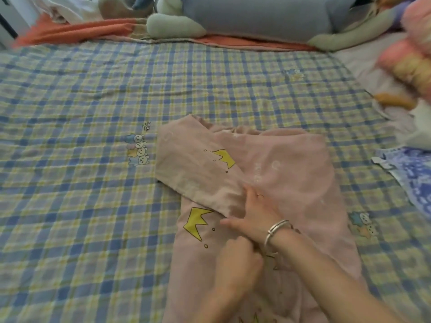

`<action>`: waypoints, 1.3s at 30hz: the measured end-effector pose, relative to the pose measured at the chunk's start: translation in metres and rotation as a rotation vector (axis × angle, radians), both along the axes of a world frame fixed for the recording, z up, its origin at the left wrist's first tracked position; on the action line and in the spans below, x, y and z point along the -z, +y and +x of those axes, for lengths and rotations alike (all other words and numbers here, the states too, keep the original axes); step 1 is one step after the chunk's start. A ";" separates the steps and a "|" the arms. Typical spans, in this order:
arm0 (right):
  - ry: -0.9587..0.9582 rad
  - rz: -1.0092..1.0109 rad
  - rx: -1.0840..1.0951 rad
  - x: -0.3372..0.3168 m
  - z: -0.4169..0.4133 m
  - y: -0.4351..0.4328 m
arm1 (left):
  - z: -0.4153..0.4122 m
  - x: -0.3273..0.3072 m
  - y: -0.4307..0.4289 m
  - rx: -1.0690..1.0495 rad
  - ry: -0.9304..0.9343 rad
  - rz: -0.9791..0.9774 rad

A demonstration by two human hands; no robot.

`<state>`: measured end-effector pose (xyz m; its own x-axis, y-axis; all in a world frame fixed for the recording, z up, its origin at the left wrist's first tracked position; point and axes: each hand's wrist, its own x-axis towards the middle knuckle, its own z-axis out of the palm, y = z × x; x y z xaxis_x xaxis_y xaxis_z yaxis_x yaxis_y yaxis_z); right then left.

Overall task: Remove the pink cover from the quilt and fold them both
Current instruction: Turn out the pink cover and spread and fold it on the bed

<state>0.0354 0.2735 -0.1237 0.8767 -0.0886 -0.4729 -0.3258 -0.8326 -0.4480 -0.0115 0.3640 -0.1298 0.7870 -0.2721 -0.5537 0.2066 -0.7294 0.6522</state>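
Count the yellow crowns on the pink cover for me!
2. The top crown is on the cover's folded flap; the lower crown is just left of the right hand. More may hide under folds or arms.

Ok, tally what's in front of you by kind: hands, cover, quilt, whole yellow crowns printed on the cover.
hands (left hand, right hand): 2
pink cover: 1
plaid quilt: 1
whole yellow crowns: 2
Total: 6

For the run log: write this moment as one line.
pink cover: partly folded, lying on plaid quilt | right hand: flat, pressing the fold | left hand: curled on cover, grip unclear
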 end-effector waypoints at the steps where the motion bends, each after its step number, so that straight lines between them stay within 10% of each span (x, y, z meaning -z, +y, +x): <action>1: -0.020 -0.043 -0.049 0.007 0.007 0.013 | 0.013 0.001 0.014 -0.225 -0.035 -0.074; 7: -0.035 -0.277 -0.081 0.032 0.022 0.015 | 0.075 0.026 0.057 -1.176 0.409 -0.561; 12: -0.098 0.561 0.570 0.006 0.031 -0.029 | 0.122 0.014 0.044 -1.324 0.517 -1.136; 15: -0.069 0.860 0.920 0.005 0.019 -0.065 | 0.153 -0.016 0.000 -0.992 0.426 -1.231; 21: 0.075 0.755 1.219 0.050 -0.012 -0.107 | 0.151 -0.045 -0.091 0.118 0.089 -0.534; 25: 0.249 1.179 0.893 0.057 -0.035 -0.098 | 0.124 -0.004 -0.062 0.173 -0.191 -0.250; 31: 0.392 0.980 0.393 0.045 -0.064 -0.071 | 0.072 0.036 0.009 -0.078 -0.307 -0.095; 39: 0.310 0.666 0.774 0.029 -0.093 -0.107 | -0.004 -0.007 0.041 0.454 0.095 0.120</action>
